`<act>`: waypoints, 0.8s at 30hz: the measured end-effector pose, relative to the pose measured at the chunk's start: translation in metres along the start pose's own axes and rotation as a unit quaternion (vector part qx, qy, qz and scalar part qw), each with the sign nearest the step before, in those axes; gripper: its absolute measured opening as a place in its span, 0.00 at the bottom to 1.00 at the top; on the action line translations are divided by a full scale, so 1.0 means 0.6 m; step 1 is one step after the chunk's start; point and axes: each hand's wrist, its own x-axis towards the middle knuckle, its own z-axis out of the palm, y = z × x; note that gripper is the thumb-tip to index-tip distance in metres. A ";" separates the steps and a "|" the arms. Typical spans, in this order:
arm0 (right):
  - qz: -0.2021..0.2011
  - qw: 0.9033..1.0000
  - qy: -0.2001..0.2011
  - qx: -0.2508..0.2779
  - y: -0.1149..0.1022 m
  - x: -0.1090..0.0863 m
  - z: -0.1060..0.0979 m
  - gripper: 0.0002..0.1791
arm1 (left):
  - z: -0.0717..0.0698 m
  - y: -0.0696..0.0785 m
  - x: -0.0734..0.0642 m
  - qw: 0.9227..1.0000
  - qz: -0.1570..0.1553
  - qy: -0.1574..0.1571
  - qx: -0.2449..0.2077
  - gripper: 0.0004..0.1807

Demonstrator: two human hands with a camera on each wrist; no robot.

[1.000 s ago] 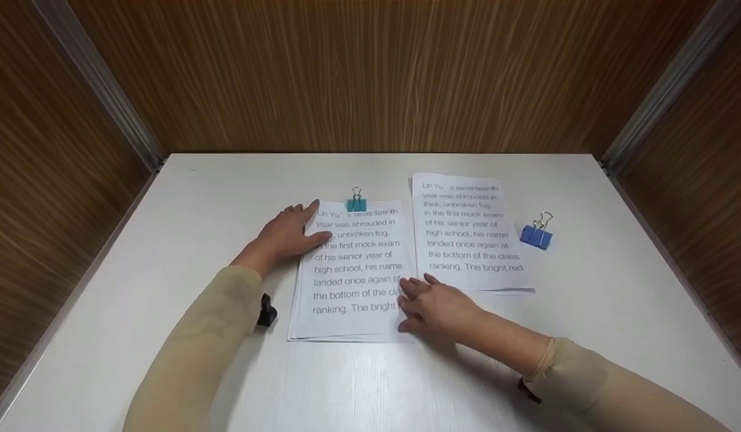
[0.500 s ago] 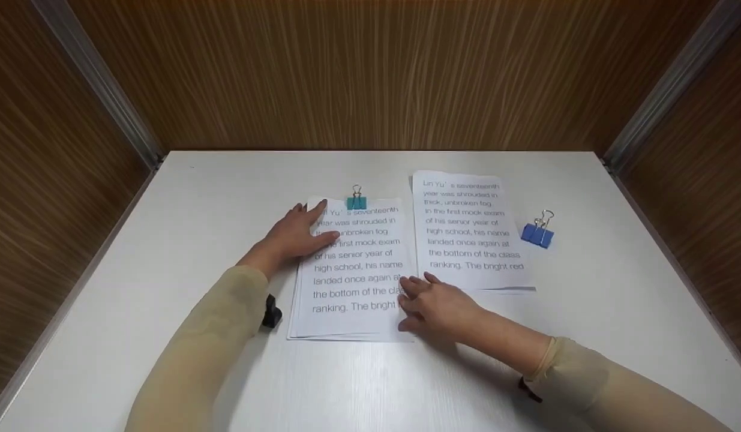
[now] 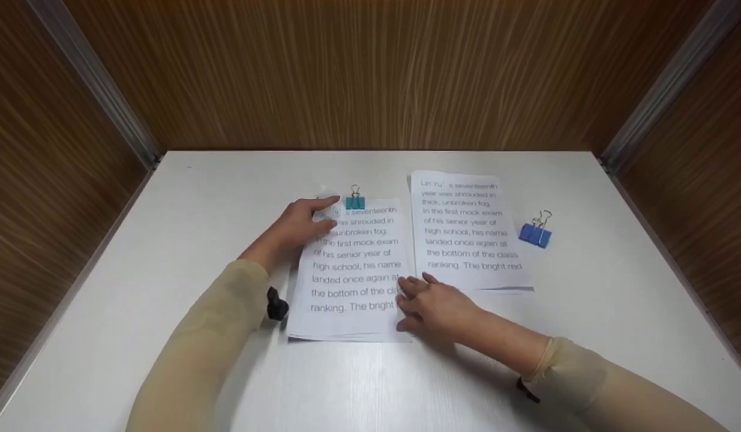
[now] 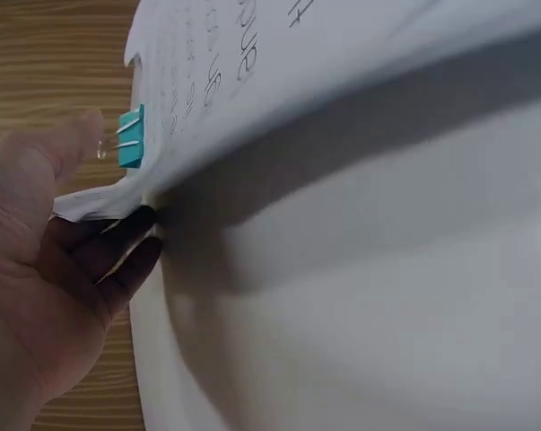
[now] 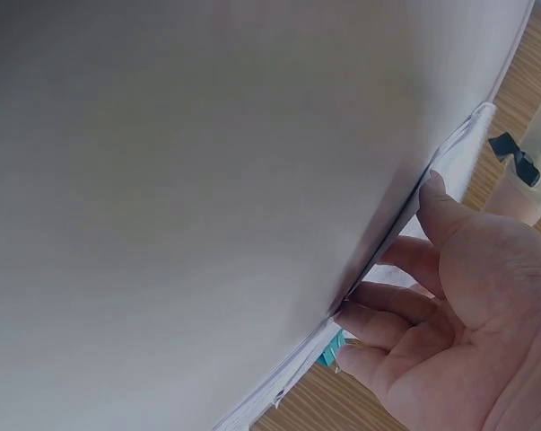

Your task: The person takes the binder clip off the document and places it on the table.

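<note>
A stack of printed paper sheets [image 3: 358, 264] lies in front of me with a teal binder clip [image 3: 355, 203] on its top edge. At the stack's top left corner my left hand [image 3: 295, 225] grips the paper; in the left wrist view the corner bends up, with fingers [image 4: 131, 260] under it and the teal clip [image 4: 131, 139] close by. My right hand [image 3: 439, 309] rests along the stack's lower right edge, its fingertips against the sheets, as the right wrist view also shows.
Just right of the first stack lies a second printed stack [image 3: 466, 234], set a little farther back. Beyond it is a blue binder clip [image 3: 534, 235] with its wire handles up. Wood-grain panels [image 3: 370, 78] wall the white table [image 3: 370, 384] at the back and sides.
My left hand has slid right along the top left corner, and that corner now curls up. The lower left sheet edges look more even. The right hand has stayed put.
</note>
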 end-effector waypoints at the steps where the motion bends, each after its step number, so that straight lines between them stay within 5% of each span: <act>1: 0.002 1.000 -0.002 0.001 0.000 0.000 0.000 0.29 | 0.001 0.000 0.003 1.000 -0.005 0.003 -0.014 0.34; 9: 0.022 1.000 -0.016 0.015 -0.001 0.002 0.000 0.29 | 0.010 -0.001 0.021 0.990 -0.046 0.018 -0.133 0.32; 17: -0.001 1.000 -0.003 0.000 -0.001 -0.001 -0.001 0.27 | 0.009 0.000 0.023 0.984 -0.056 0.042 -0.165 0.36; 24: 0.008 1.000 -0.007 0.012 0.001 -0.002 -0.001 0.27 | -0.004 0.026 0.011 0.983 -0.061 0.055 -0.167 0.33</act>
